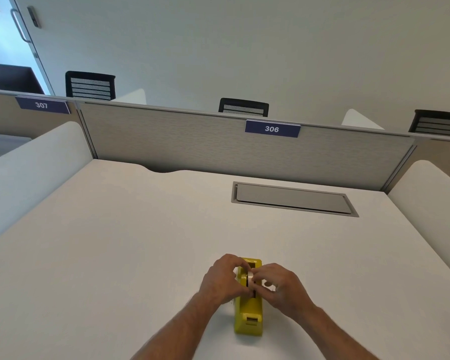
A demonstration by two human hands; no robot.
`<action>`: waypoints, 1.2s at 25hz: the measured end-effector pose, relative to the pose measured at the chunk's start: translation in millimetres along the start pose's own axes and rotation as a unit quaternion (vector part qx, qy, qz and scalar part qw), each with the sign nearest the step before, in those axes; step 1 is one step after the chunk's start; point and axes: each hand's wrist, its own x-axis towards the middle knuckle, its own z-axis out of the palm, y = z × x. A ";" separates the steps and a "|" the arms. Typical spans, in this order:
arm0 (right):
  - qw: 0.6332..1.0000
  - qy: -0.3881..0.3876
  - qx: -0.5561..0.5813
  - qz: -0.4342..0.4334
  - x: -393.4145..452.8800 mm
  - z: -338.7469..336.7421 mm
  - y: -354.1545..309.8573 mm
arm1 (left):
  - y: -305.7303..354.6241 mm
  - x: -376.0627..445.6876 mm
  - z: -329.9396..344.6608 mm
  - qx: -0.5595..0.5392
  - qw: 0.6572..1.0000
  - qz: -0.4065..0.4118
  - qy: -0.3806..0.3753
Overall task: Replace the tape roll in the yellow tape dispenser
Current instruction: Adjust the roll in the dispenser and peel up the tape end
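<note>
The yellow tape dispenser [248,314] stands on the white desk [130,242], its cutter end pointing toward me. A pale tape roll [250,277] sits in the dispenser's slot, mostly hidden by fingers. My left hand [222,279] curls over the dispenser's left side, its fingertips pinching the roll. From the right, my right hand [282,287] pinches the same roll with curled fingers. Both hands meet above the middle of the dispenser.
A grey cable hatch [294,198] is set into the desk at the back right. A grey partition [192,141] with a "306" sign closes the far edge, and white side panels [31,162] flank the desk. Black chairs show beyond.
</note>
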 end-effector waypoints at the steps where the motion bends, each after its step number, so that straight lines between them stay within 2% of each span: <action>1: 1.000 0.006 0.002 0.001 -0.5 0.0 0.2 | 0.0 -0.1 -0.1 -0.003 1.000 -0.001 0.001; 16: 0.999 0.018 -0.016 -0.021 -1.7 2.3 -5.4 | -1.9 2.5 0.5 0.000 1.000 -0.001 -0.002; 21: 0.999 0.027 0.018 0.016 -1.6 1.6 -4.6 | -2.0 2.8 1.0 0.016 1.000 0.003 0.001; 27: 0.998 -0.020 0.007 0.054 7.7 -3.5 -11.0 | -2.3 3.5 1.3 0.042 0.999 0.007 -0.002; 30: 0.998 -0.015 -0.009 0.055 7.2 -2.2 -12.9 | -4.6 3.0 0.5 0.035 0.999 0.021 -0.004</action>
